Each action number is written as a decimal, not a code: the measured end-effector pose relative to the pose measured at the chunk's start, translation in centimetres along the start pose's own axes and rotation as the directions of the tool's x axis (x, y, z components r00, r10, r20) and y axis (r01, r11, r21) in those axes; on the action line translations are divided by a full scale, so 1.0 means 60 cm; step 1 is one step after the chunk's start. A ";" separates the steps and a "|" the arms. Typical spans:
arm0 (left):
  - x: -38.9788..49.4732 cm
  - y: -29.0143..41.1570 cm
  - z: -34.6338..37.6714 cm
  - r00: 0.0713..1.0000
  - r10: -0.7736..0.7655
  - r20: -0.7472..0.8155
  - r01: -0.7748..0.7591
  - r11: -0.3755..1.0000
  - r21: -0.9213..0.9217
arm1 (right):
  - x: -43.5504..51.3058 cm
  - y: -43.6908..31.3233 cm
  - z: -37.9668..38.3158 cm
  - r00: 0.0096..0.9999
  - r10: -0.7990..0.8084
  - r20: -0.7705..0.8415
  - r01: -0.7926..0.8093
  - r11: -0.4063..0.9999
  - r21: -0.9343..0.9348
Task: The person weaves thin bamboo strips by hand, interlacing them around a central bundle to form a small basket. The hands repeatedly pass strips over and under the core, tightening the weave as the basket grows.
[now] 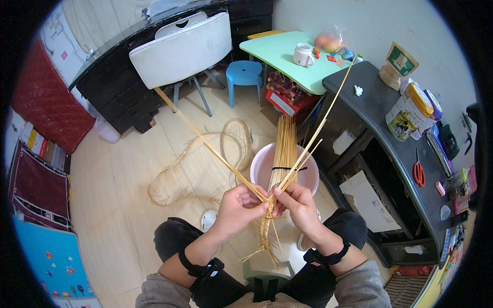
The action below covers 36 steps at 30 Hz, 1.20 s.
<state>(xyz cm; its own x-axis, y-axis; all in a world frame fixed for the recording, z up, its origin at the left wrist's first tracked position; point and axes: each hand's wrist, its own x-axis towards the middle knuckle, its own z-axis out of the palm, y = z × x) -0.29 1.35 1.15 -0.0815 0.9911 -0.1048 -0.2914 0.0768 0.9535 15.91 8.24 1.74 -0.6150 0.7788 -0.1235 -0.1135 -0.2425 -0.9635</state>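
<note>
A plaited straw braid [264, 227] hangs between my knees, with loose straw ends sticking out along it and at its lower tip. My left hand [242, 206] pinches the top of the braid and the straws [215, 152] that slant up to the left. On the other side, my right hand [294, 202] grips the straws [323, 125] that slant up to the right, plus a few shorter ones. The two hands almost meet where the strands cross. Behind them, a bundle of straw [285, 150] tied with a black band leans in a pink basin [310, 169].
A long finished braid [169, 163] lies looped on the tiled floor. Ahead stand a blue stool [243, 73], a white folding chair [185, 50] and a green table [281, 48] with a mug [303, 54]. At right, a dark desk [379, 104] holds cans and red-handled scissors [418, 173].
</note>
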 end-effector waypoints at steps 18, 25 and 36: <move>0.002 -0.007 0.001 0.984 0.098 -0.148 -0.105 0.993 -0.045 | 0.000 -0.004 0.004 1.000 0.020 -0.007 -0.019 0.998 0.054; 0.005 -0.007 0.001 0.973 0.154 -0.172 -0.161 0.986 -0.030 | -0.001 0.002 0.002 0.999 0.022 -0.023 -0.017 0.979 0.203; -0.004 0.001 0.015 0.981 0.161 -0.111 -0.174 0.978 -0.119 | -0.005 0.007 0.021 0.986 0.064 -0.155 -0.042 0.989 0.144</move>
<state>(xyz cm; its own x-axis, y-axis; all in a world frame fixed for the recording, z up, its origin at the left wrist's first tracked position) 0.58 1.21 1.47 -0.2327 0.9724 0.0191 -0.3837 -0.1098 0.9169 15.10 7.17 1.69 -0.4929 0.8417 -0.2205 -0.1987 -0.3556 -0.9133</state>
